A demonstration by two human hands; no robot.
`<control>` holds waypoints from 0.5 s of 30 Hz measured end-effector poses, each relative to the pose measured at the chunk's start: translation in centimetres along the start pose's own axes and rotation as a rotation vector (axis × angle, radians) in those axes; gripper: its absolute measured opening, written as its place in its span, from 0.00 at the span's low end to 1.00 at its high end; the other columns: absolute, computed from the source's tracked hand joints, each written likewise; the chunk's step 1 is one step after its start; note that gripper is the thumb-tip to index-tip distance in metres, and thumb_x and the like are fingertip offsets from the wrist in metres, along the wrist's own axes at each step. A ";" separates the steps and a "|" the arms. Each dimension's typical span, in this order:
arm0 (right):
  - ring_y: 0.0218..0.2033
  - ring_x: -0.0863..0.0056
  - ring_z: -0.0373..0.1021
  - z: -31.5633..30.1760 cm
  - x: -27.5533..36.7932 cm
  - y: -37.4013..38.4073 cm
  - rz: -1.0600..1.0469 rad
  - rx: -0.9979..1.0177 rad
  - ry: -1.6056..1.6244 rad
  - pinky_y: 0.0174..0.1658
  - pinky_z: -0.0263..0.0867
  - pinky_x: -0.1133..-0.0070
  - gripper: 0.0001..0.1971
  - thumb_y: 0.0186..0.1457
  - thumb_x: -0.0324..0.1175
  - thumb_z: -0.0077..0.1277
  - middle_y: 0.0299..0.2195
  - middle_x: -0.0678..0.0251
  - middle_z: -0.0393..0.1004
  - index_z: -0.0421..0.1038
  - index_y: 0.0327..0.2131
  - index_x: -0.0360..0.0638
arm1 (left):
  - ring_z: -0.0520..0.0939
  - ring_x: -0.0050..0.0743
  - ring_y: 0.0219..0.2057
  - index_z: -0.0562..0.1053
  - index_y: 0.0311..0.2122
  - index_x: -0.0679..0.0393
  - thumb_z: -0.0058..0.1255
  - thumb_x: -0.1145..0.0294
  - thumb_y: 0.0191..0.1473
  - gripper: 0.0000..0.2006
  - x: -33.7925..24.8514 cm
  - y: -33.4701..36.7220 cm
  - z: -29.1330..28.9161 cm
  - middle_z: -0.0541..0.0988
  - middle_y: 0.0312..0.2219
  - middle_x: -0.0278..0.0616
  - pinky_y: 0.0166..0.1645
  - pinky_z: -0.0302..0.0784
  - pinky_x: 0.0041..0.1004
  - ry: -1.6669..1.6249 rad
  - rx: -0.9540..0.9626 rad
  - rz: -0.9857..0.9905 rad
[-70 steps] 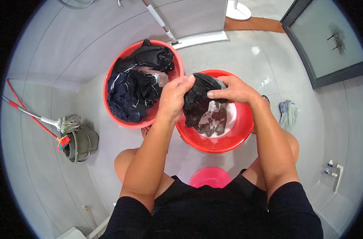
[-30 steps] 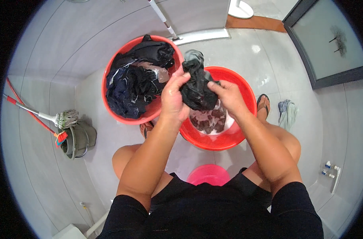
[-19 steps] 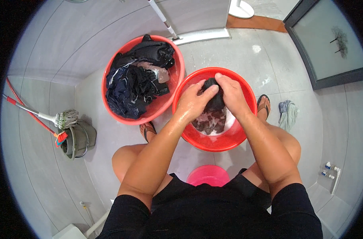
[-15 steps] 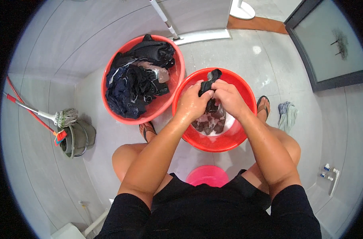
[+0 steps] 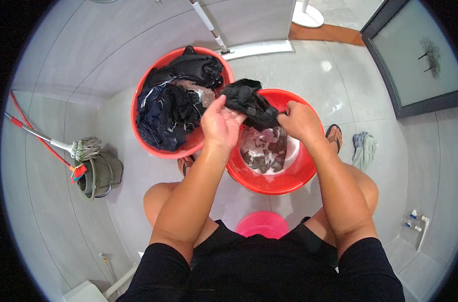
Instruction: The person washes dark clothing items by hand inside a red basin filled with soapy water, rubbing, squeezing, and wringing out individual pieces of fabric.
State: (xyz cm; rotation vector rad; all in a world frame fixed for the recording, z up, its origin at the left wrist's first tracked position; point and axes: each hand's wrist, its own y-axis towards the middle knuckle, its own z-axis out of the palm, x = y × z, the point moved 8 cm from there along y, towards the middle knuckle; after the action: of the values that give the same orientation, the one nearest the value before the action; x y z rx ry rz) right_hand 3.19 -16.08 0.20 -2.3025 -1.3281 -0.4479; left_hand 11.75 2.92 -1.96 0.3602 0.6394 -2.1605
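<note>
A wet black garment [image 5: 251,103], too bunched up to name more exactly, stretches between my hands over the far side of a red basin [image 5: 304,168]. My right hand [image 5: 300,121] is closed in a pinch on its right end. My left hand [image 5: 221,123] is turned palm up at the basin's left rim, its fingers running under the garment and its thumb against the left part; the fingertips are hidden. Below, dark soaked cloth [image 5: 261,153] lies in sudsy water in the basin.
A larger red tub [image 5: 138,131] full of dark clothes touches the basin on the left. A pink basin [image 5: 261,224] sits between my legs. A mop [image 5: 84,149], a brush and a grey bucket [image 5: 108,171] stand by the left wall. A pale rag [image 5: 363,151] lies right of my foot.
The black garment was bunched between both hands over the basin; it is now spread out. My left hand has moved left and turned palm up, while my right has shifted right.
</note>
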 end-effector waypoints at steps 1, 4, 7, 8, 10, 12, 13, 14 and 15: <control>0.38 0.52 0.77 0.7 -0.7 0.0 0.079 0.152 -0.141 0.44 0.71 0.59 0.12 0.48 0.35 0.54 0.33 0.50 0.79 0.75 0.34 0.36 | 0.80 0.43 0.47 0.74 0.40 0.58 0.43 0.64 0.61 0.11 -0.8 0.1 0.6 0.80 0.43 0.45 0.55 0.73 0.42 -0.054 0.036 -0.003; 0.42 0.55 0.75 0.5 0.3 -0.9 -0.091 -0.121 -0.185 0.47 0.70 0.60 0.13 0.49 0.35 0.55 0.36 0.49 0.77 0.75 0.36 0.35 | 0.80 0.45 0.50 0.75 0.44 0.62 0.41 0.65 0.62 0.14 -0.6 -0.7 1.8 0.81 0.45 0.48 0.58 0.72 0.43 -0.034 -0.064 0.029; 0.41 0.58 0.74 -0.7 2.8 -1.3 -0.332 -0.287 0.203 0.45 0.69 0.64 0.10 0.54 0.34 0.55 0.36 0.51 0.76 0.74 0.34 0.36 | 0.80 0.43 0.48 0.75 0.44 0.62 0.43 0.69 0.62 0.11 -0.2 -0.7 3.2 0.80 0.45 0.48 0.57 0.73 0.40 0.029 0.016 0.050; 0.38 0.62 0.74 -1.0 3.1 -1.2 -0.359 -0.277 0.619 0.43 0.68 0.67 0.10 0.57 0.34 0.55 0.34 0.53 0.76 0.74 0.33 0.36 | 0.81 0.40 0.44 0.75 0.41 0.60 0.45 0.69 0.62 0.09 -0.3 -0.8 3.4 0.81 0.41 0.45 0.53 0.75 0.37 0.105 -0.001 0.081; 0.32 0.72 0.70 0.4 2.7 -0.6 -0.248 -0.120 0.988 0.37 0.66 0.73 0.11 0.60 0.35 0.55 0.28 0.59 0.73 0.72 0.31 0.35 | 0.81 0.37 0.40 0.74 0.38 0.58 0.46 0.70 0.61 0.06 -0.5 -0.6 2.3 0.80 0.37 0.41 0.48 0.75 0.37 0.257 0.034 0.136; 0.27 0.78 0.64 0.9 3.3 -0.8 -0.182 0.016 0.930 0.33 0.64 0.75 0.15 0.61 0.39 0.55 0.22 0.63 0.68 0.70 0.30 0.34 | 0.77 0.32 0.32 0.71 0.32 0.56 0.48 0.71 0.59 0.03 -1.1 -0.3 1.4 0.77 0.30 0.36 0.37 0.71 0.35 0.524 0.076 0.262; 0.24 0.77 0.62 0.6 3.2 -0.6 -0.247 -0.081 0.774 0.30 0.64 0.74 0.17 0.57 0.40 0.57 0.19 0.65 0.66 0.69 0.27 0.34 | 0.75 0.30 0.28 0.69 0.29 0.54 0.50 0.71 0.59 0.05 -1.5 -0.2 1.4 0.75 0.26 0.33 0.32 0.67 0.33 0.641 0.075 0.335; 0.24 0.77 0.62 0.8 2.7 -0.2 -0.247 -0.082 0.775 0.30 0.64 0.74 0.17 0.57 0.40 0.57 0.19 0.65 0.66 0.69 0.27 0.34 | 0.73 0.27 0.24 0.67 0.26 0.52 0.51 0.71 0.58 0.08 -2.0 -0.1 1.5 0.73 0.23 0.31 0.26 0.64 0.32 0.754 0.066 0.409; 0.23 0.77 0.62 0.4 1.3 0.3 -0.164 -0.170 0.772 0.30 0.64 0.73 0.17 0.55 0.40 0.58 0.19 0.65 0.66 0.69 0.27 0.34 | 0.74 0.26 0.25 0.68 0.27 0.53 0.51 0.71 0.58 0.08 -2.3 0.5 0.1 0.74 0.24 0.31 0.26 0.65 0.29 0.726 0.076 0.357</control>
State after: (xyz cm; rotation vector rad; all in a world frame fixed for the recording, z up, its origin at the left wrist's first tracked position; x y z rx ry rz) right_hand 4.10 -15.02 0.40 -1.8176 -1.0921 -1.3769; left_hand 13.49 4.11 -1.01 1.2318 0.8071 -1.6832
